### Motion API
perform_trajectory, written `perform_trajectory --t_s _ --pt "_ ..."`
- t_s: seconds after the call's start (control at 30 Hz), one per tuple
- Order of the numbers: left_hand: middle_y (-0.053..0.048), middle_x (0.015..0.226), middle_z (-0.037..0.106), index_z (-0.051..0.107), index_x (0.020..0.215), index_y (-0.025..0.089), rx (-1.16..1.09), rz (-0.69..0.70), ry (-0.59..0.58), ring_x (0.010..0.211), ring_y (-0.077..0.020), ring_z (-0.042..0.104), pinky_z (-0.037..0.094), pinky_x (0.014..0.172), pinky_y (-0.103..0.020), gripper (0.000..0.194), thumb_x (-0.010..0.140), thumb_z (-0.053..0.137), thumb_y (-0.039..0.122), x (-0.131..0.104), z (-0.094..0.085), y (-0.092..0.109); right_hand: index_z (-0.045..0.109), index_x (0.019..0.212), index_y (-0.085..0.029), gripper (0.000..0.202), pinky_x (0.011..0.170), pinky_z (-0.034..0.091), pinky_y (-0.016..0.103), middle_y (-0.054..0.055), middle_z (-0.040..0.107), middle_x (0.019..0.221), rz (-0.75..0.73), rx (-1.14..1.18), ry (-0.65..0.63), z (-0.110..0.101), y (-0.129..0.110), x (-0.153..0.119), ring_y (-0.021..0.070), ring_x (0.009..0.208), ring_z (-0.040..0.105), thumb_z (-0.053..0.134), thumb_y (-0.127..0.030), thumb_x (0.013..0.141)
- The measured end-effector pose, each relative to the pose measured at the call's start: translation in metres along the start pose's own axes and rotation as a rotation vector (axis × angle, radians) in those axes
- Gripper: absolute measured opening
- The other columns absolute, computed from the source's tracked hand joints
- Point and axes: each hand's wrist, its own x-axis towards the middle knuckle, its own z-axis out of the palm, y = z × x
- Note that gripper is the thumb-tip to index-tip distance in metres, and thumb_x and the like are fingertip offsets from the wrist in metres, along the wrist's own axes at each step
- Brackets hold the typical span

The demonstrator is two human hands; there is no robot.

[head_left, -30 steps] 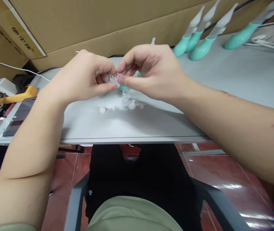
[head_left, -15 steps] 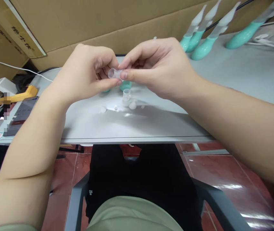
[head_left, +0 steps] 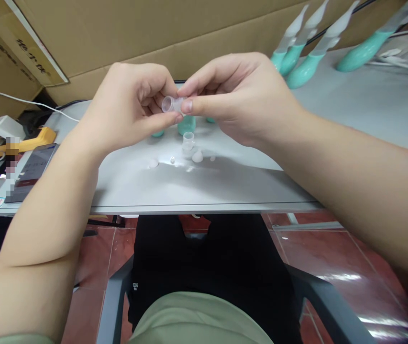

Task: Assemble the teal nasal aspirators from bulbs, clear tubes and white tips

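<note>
A small clear plastic tube (head_left: 169,104) lies sideways between my two hands, its open end facing left. My left hand (head_left: 142,102) pinches it between thumb and fingers. From the right, the thumb and forefinger of my right hand (head_left: 225,95) grip its other end, which they partly cover. On the table below stands a second clear tube piece (head_left: 188,141). Around it lie a white cap-like part (head_left: 197,156), a flat white disc (head_left: 154,163), a tiny part (head_left: 172,160) and another small disc (head_left: 213,158). A teal bulb (head_left: 187,125) shows just under my fingers.
Several teal bulbs with clear necks and white tips stand at the back right, one of them here (head_left: 304,69). Cardboard (head_left: 117,33) closes off the back. A phone (head_left: 33,172), yellow object (head_left: 40,139) and white adapter (head_left: 8,128) are at the left.
Both hands have risen slightly with the clear tube between them, and my right hand has shifted a little to the right. More of the teal bulbs behind shows. The loose parts lie unmoved.
</note>
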Motion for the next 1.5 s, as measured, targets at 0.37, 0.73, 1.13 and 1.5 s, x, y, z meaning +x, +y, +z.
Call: perform_trajectory --t_s 0.37,0.73,1.13,1.5 --pt "-0.004 0.123 0.096 0.087 0.117 0.030 -0.006 -0.014 0.034 0.106 -0.0240 0.072 0.056 0.087 -0.046 0.060 0.101 0.091 0.087 0.002 0.003 0.003 0.086 0.099 -0.034 0.017 0.123 0.073 0.060 0.009 0.096 0.129 -0.012 0.037 -0.002 0.000 -0.003 -0.003 0.0404 0.131 0.091 0.099 -0.033 0.087" --pt "-0.004 0.095 0.082 0.087 0.103 0.020 -0.528 0.045 0.163 0.118 -0.0395 0.096 0.072 0.123 -0.073 0.037 0.096 0.113 0.046 0.009 0.028 -0.013 0.090 0.100 -0.034 0.048 0.093 0.077 0.056 0.005 0.088 0.100 -0.160 0.244 0.007 0.005 0.043 0.023 0.0333 0.096 0.087 0.123 -0.055 0.073" --pt "-0.009 0.100 0.090 0.094 0.111 0.019 -0.781 -0.106 0.048 0.128 -0.0496 0.099 0.072 0.133 -0.089 0.052 0.095 0.113 0.065 0.011 0.033 -0.024 0.092 0.095 -0.035 0.032 0.096 0.078 0.050 0.005 0.091 0.117 -0.349 0.033 -0.037 -0.005 0.048 0.022 0.0303 0.103 0.086 0.118 -0.051 0.086" --pt "-0.009 0.099 0.091 0.087 0.098 0.021 -0.833 -0.143 0.071 0.125 -0.0486 0.099 0.077 0.128 -0.084 0.050 0.092 0.115 0.062 0.018 0.042 -0.027 0.096 0.097 -0.040 0.020 0.109 0.077 0.052 0.001 0.091 0.118 -0.361 -0.031 0.040 -0.005 0.043 0.014 0.0303 0.111 0.087 0.104 -0.024 0.088"
